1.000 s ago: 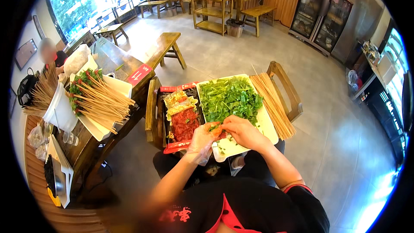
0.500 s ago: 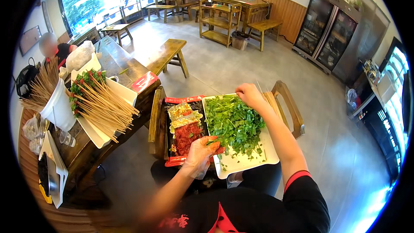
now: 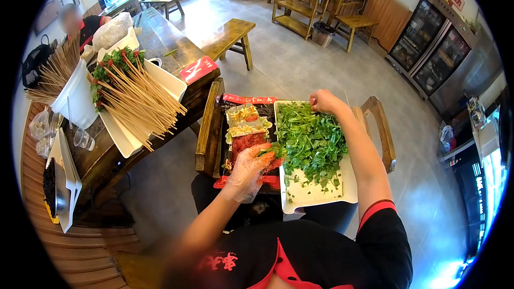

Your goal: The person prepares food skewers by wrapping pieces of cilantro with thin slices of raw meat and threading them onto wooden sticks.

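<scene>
My gloved left hand [image 3: 243, 170] is closed around a small bunch of cilantro [image 3: 274, 151], above the near part of the red sliced meat [image 3: 247, 142]. The glove is clear plastic with reddish stains. At the far edge of a white tray [image 3: 316, 198], my right hand [image 3: 325, 101] has its fingers pinched together by the stems; what they hold, if anything, is hidden. A loose heap of leafy cilantro [image 3: 313, 142] covers most of that tray. Beside my right forearm stand bare wooden skewers [image 3: 360, 119], partly covered by the arm.
On the wooden table [image 3: 160, 27] at left, a white tray [image 3: 174, 88] bears many skewers tipped with greens and red pieces. A white tub [image 3: 75, 96] of bare sticks stands beside it. A person [image 3: 92, 29] sits beyond. A wooden bench [image 3: 230, 37] stands ahead.
The whole view has shifted, with the room sliding right and up. My left hand has lifted away from the tray's left edge toward the meat, its cilantro now showing more. My right hand stays at the far edge.
</scene>
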A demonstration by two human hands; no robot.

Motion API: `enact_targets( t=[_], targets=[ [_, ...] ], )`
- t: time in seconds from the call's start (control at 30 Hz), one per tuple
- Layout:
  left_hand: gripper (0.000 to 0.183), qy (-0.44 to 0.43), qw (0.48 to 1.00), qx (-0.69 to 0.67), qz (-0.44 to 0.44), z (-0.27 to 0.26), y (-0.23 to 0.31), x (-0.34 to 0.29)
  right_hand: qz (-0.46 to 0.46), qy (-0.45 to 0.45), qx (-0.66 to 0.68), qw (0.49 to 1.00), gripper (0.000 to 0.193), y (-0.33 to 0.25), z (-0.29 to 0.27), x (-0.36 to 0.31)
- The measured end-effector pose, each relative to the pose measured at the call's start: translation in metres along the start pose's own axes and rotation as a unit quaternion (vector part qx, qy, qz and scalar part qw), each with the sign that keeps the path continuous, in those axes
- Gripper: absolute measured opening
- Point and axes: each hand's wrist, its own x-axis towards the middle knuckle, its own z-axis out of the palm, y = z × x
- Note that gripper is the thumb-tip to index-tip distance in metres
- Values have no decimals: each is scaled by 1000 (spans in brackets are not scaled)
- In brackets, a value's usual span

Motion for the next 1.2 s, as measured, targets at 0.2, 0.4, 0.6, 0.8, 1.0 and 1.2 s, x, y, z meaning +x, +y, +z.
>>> enact_targets(
  t=[0.2,0.4,0.6,0.8,1.0,1.2],
  targets=[
    [30,14,1000,28,1,8,3,-3,-25,43,-68,996,20,-18,-2,-11],
    [29,11,998,56,6,17,3,-8,-58,35,-42,997,17,-24,-9,-26],
    [24,44,995,82,-19,26,1,-8,-60,104,153,981,14,-36,-24,-56],
    [25,27,995,92,6,37,-4,-2,-95,107,347,927,10,-81,-24,-118],
    [29,-26,998,56,30,49,-13,-3,-199,219,243,924,10,-134,-9,-175],
    [30,-59,997,55,-9,51,-20,-2,-288,280,79,912,14,-136,10,-184]
  ],
)
